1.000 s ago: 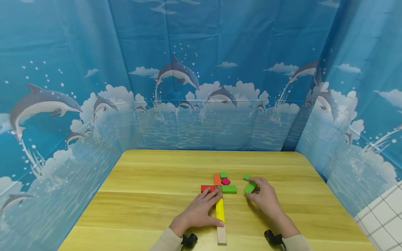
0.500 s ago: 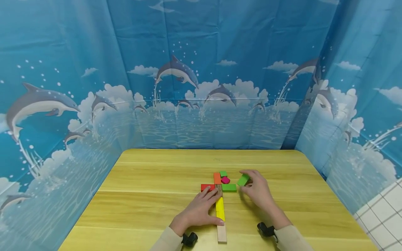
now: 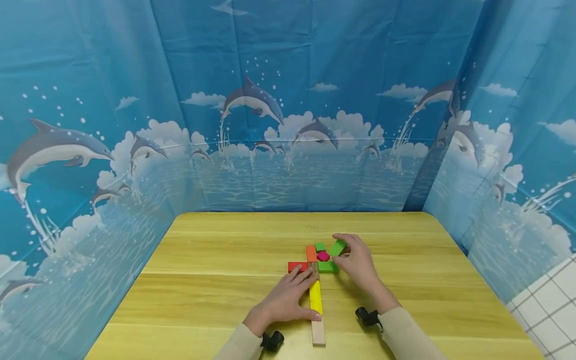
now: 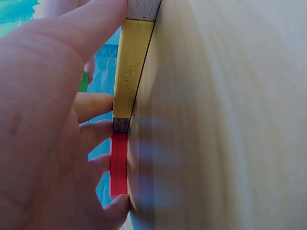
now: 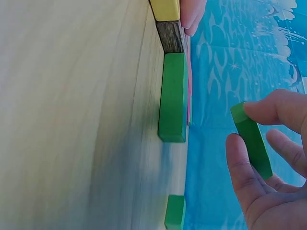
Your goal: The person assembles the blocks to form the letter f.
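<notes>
My left hand (image 3: pixel 288 300) lies with spread fingers over a row of toy blocks. Its fingertips touch the red block (image 3: pixel 293 265) and the dark brown one (image 3: pixel 313 270); its thumb is where the yellow block (image 3: pixel 316 299) meets a plain wooden block (image 3: pixel 318 334). Between thumb and fingers, my right hand (image 3: pixel 359 260) pinches a green block (image 5: pixel 252 143), raised off the table and tilted. Below it, a long green block (image 3: pixel 327 267) extends right from the brown one. Left of the held block are a magenta block (image 3: pixel 323 256), a small green block (image 3: pixel 320 247) and an orange block (image 3: pixel 311 253).
The yellow wood-grain table (image 3: pixel 216 250) backs onto a blue curtain (image 3: pixel 288 185) printed with dolphins. Another small green block (image 5: pixel 175 212) stands on the table past the long green one; in the head view the right hand hides it. White tiles (image 3: pixel 546 305) show at the right.
My right hand has carried the green block left and farther from me, from the table's right side to above the long green block. The left hand has stayed on the row.
</notes>
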`<action>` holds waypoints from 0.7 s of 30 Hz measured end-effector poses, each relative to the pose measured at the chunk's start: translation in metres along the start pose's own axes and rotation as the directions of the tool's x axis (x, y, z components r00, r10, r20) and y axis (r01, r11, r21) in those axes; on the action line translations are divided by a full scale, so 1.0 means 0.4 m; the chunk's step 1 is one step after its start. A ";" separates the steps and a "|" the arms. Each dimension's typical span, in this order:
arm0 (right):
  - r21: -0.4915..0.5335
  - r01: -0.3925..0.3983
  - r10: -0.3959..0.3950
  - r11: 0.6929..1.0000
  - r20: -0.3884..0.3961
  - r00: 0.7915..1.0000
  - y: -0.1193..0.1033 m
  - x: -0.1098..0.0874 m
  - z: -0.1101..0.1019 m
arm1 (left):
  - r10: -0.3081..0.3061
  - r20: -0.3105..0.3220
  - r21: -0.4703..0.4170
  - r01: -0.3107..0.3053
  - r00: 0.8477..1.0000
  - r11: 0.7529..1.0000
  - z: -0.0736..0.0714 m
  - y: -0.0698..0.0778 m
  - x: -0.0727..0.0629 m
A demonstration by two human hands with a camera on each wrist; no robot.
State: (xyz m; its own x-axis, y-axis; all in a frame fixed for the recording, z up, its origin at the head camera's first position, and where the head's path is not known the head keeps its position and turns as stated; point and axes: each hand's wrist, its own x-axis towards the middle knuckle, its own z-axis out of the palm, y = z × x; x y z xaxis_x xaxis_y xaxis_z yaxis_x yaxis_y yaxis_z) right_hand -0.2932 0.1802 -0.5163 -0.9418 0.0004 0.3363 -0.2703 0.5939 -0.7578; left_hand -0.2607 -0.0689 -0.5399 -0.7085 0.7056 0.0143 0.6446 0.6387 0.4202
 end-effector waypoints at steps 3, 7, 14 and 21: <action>0.004 -0.007 0.007 1.000 0.008 1.000 -0.006 0.015 0.011 | 0.005 -0.002 0.005 -0.005 1.000 1.000 -0.001 0.001 0.001; 0.011 -0.025 0.025 1.000 0.027 0.999 -0.013 0.035 0.022 | 0.010 -0.002 0.009 -0.010 1.000 1.000 -0.002 0.002 0.001; 0.036 -0.033 0.030 0.999 0.059 0.998 -0.032 0.058 0.029 | 0.010 0.001 0.002 -0.010 1.000 1.000 -0.003 0.004 0.000; 0.080 -0.075 0.067 0.994 0.100 0.993 -0.042 0.089 0.038 | 0.007 0.002 -0.008 -0.007 1.000 1.000 -0.001 0.006 -0.001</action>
State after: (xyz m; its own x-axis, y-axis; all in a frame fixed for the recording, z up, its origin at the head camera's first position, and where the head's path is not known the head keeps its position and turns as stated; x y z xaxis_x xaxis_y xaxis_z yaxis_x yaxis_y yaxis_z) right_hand -0.3254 0.1581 -0.5001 -0.9729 -0.0402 0.2275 -0.2143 0.5257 -0.8233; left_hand -0.2590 -0.0678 -0.5386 -0.7032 0.7108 0.0154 0.6472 0.6310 0.4277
